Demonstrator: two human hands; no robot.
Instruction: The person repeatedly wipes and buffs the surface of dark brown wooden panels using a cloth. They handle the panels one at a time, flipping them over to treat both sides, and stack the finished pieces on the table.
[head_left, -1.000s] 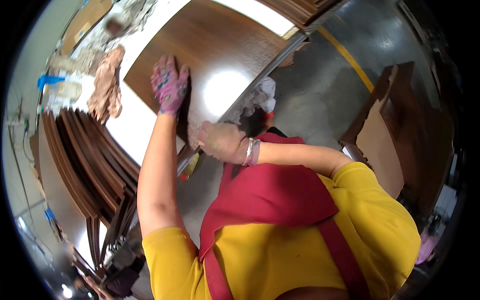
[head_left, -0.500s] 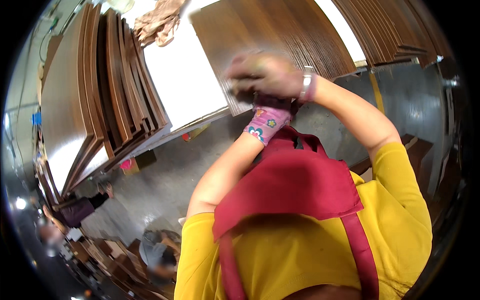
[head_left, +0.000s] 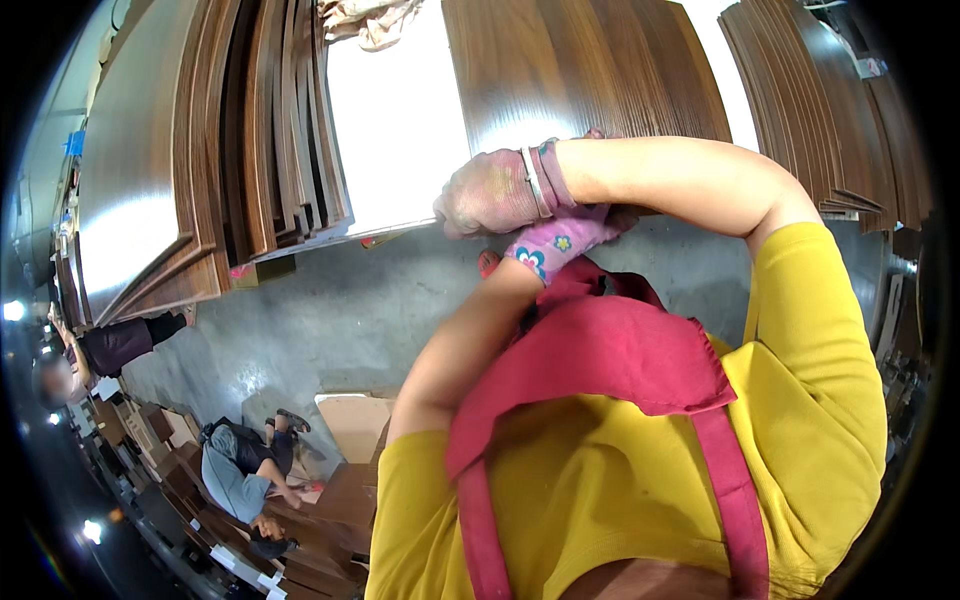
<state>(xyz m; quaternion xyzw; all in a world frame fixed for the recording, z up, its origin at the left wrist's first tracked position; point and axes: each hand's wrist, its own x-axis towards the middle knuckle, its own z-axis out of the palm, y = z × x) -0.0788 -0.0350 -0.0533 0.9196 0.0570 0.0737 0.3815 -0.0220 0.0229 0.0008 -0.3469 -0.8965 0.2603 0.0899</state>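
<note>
A dark brown wood-grain board (head_left: pixel 590 70) lies flat on the white tabletop in front of me. My right hand (head_left: pixel 488 195), in a stained pinkish glove with a pale band at the wrist, reaches across to the left. It rests at the board's near left corner. Its fingers curl downward, and whatever they hold, if anything, is hidden. My left hand (head_left: pixel 568 238) wears a purple flowered glove and passes under the right forearm near the board's front edge. The right arm covers most of it, so its fingers do not show clearly.
Brown boards (head_left: pixel 225 130) stand stacked on the left, and another stack (head_left: pixel 790 100) sits on the right. A crumpled beige cloth (head_left: pixel 375 22) lies at the back of the white tabletop (head_left: pixel 400 140). Behind on the left, one person (head_left: pixel 235 465) crouches by panels; another (head_left: pixel 115 345) stands farther off.
My right hand has come nearer to me and leftward, from over the board to its near left corner. The left hand has slid rightward beneath the right forearm. The view has shifted.
</note>
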